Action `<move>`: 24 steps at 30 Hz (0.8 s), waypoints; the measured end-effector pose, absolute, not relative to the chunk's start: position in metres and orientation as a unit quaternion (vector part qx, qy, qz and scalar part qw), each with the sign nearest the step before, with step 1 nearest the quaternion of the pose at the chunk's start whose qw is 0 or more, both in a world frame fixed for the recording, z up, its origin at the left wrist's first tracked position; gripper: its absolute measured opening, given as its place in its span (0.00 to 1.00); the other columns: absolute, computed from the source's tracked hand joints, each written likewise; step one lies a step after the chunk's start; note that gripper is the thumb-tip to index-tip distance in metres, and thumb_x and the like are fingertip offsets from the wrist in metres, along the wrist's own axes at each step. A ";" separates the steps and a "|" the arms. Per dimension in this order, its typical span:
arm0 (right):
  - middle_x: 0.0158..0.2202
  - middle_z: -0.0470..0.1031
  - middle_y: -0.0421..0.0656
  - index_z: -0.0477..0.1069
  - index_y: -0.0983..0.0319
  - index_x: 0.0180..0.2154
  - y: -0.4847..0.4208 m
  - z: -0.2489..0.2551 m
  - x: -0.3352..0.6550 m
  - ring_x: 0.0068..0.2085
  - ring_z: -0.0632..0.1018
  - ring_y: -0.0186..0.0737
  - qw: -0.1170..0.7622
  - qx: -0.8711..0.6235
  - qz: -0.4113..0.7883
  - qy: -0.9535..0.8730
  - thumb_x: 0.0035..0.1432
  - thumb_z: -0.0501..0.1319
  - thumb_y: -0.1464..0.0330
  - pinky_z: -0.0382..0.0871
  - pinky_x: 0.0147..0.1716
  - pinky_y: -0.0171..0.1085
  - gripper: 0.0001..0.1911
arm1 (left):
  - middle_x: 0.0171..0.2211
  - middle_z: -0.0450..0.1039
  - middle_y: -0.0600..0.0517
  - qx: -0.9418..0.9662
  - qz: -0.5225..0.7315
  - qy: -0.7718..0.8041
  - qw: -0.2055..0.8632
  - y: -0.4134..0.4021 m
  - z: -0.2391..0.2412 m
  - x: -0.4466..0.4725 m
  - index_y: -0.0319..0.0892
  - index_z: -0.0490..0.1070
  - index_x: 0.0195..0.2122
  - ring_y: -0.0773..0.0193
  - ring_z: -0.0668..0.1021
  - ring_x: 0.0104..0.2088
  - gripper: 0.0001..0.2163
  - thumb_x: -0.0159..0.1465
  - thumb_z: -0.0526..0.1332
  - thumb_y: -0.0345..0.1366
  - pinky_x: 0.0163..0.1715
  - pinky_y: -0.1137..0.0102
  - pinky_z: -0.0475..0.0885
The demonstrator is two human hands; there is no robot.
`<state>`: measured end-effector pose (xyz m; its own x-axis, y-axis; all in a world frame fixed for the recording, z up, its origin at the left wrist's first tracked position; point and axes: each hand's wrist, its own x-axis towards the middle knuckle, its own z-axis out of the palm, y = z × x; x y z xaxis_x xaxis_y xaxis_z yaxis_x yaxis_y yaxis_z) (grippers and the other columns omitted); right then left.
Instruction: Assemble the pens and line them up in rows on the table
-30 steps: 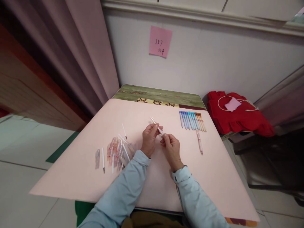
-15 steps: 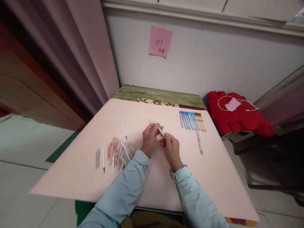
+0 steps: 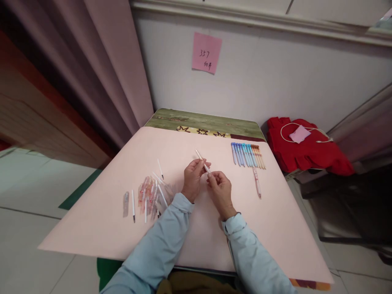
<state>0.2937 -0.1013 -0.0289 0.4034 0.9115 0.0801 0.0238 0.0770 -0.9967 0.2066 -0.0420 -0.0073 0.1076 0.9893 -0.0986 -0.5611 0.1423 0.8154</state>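
Over the middle of the table, my left hand pinches a slim pen, its white upper end slanting up and away past my fingers. My right hand closes thumb and fingers on the lower end of the same pen. My fingers cover part of it, so how its parts fit together is hidden. Left of my hands lies a pile of clear and pink pen parts with white refills among them. A separate white refill and a clear pen-part bundle lie at the pile's left.
A row of blue, turquoise and brown pens lies at the far right, with a pink pen below it. Pale pink paper covers the table. Beyond the right edge sits a red cloth with a white cable.
Two white ends stuck out above my left hand before; now one shows. My right hand's fingers have shifted on the pen's lower end. The left hand stays nearly still.
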 end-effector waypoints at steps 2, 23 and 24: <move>0.27 0.73 0.40 0.71 0.62 0.33 -0.101 -0.028 0.294 0.29 0.73 0.36 0.614 -0.577 0.355 -0.404 0.57 0.64 0.54 0.69 0.30 0.34 0.17 | 0.32 0.78 0.47 0.307 0.568 0.338 0.685 -0.042 -0.009 0.207 0.38 0.76 0.36 0.64 0.79 0.34 0.15 0.58 0.67 0.46 0.39 0.69 0.72; 0.23 0.70 0.39 0.70 0.60 0.27 -0.104 -0.023 0.292 0.25 0.69 0.35 0.613 -0.555 0.360 -0.433 0.66 0.52 0.52 0.64 0.27 0.34 0.23 | 0.34 0.79 0.46 0.330 0.542 0.319 0.704 -0.044 -0.009 0.204 0.39 0.77 0.37 0.67 0.76 0.28 0.13 0.57 0.69 0.43 0.32 0.70 0.71; 0.23 0.70 0.39 0.71 0.61 0.28 -0.104 -0.022 0.292 0.25 0.69 0.35 0.611 -0.556 0.355 -0.437 0.66 0.53 0.53 0.64 0.27 0.34 0.22 | 0.33 0.79 0.47 0.331 0.546 0.319 0.701 -0.044 -0.008 0.204 0.39 0.77 0.37 0.68 0.76 0.28 0.12 0.57 0.69 0.42 0.32 0.70 0.71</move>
